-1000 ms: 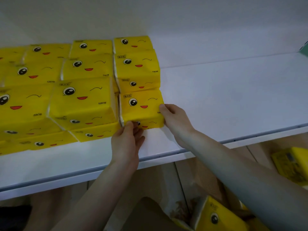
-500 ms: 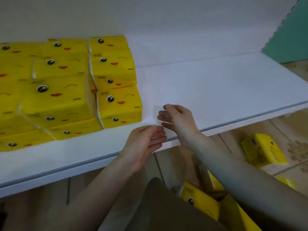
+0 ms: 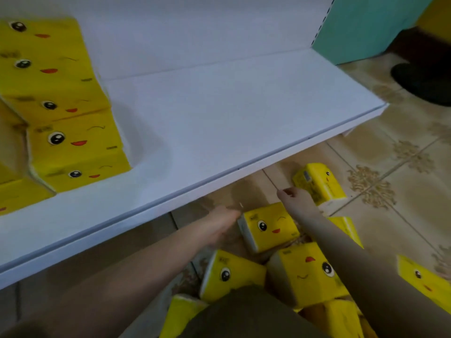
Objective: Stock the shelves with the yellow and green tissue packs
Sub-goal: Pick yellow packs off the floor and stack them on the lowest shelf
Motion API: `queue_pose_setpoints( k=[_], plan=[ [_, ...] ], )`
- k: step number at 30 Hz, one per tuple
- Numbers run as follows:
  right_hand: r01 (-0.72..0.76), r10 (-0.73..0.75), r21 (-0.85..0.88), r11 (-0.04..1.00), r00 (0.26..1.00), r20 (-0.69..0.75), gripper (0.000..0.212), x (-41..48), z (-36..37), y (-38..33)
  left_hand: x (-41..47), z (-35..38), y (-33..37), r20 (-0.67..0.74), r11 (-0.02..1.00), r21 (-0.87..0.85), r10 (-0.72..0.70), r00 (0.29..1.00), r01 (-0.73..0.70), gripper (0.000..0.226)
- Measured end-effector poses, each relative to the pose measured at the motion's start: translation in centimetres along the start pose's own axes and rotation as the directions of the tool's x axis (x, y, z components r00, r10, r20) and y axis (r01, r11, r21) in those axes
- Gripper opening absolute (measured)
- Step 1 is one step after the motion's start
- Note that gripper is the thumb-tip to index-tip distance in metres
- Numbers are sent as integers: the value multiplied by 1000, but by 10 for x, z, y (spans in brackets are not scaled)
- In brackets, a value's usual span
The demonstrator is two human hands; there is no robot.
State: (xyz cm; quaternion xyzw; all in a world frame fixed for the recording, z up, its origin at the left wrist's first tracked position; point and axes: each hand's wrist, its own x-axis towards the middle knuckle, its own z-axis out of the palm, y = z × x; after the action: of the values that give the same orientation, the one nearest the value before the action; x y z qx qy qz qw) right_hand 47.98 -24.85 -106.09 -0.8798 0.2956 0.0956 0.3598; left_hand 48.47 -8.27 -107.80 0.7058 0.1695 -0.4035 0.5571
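Some yellow packs (image 3: 73, 142) sat stacked on the shelf (image 3: 244, 113), but many loose packs (image 3: 305, 272) lay on the floor (image 3: 415, 215). My left hand (image 3: 217, 225), fingers straight, was beside one pack (image 3: 268, 228). I couldn't tell how the fingers of my right hand (image 3: 296, 202) were.

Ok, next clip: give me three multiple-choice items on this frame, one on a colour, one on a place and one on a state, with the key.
1. The panel at the right end of the shelf is:
A. red
B. teal
C. black

2. The left hand and right hand reach toward:
A. the shelf top
B. loose packs on the floor
C. the panel

3. The left hand is:
A. gripping a pack in the air
B. pressed flat on the shelf
C. open beside a floor pack

Key:
1 B, it shows teal next to the white shelf.
2 B, both hands are below the shelf edge among the yellow packs.
3 C, its fingers lie straight and lift nothing.
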Motion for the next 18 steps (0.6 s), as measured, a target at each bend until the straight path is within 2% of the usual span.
queue_pose_setpoints(
  k=[2, 3, 5, 8, 12, 15, 18],
  plan=[
    [-93, 99, -116, 989, 994, 47, 44, 4, -1, 10, 9, 15, -4, 47, 999, 22, -29, 998, 28, 14],
    [-132, 144, -145, 981, 986, 80, 47, 6, -2, 14, 14, 22, -7, 54, 999, 36, -30, 998, 28, 20],
    [-200, 216, -116, 973, 963, 159, 48, 6, -3, 21, 21, 32, -11, 45, 998, 50, -32, 998, 30, 30],
    [-263, 257, 11, 965, 949, 185, 44, 5, -5, 29, 23, 38, -14, 20, 999, 43, -8, 1000, 7, 26],
    [-257, 223, 260, 931, 962, 155, 32, -3, -11, 31, 12, 33, -8, -64, 981, -113, 149, 987, -155, 30],
    [-175, 143, 395, 902, 984, 110, 38, -11, -17, 28, -5, 25, 3, -116, 943, -223, 225, 967, -246, 33],
    [-105, 50, 546, 831, 992, 115, 37, -18, -22, 21, -25, 14, 12, -130, 903, -286, 295, 946, -321, 34]
  ],
)
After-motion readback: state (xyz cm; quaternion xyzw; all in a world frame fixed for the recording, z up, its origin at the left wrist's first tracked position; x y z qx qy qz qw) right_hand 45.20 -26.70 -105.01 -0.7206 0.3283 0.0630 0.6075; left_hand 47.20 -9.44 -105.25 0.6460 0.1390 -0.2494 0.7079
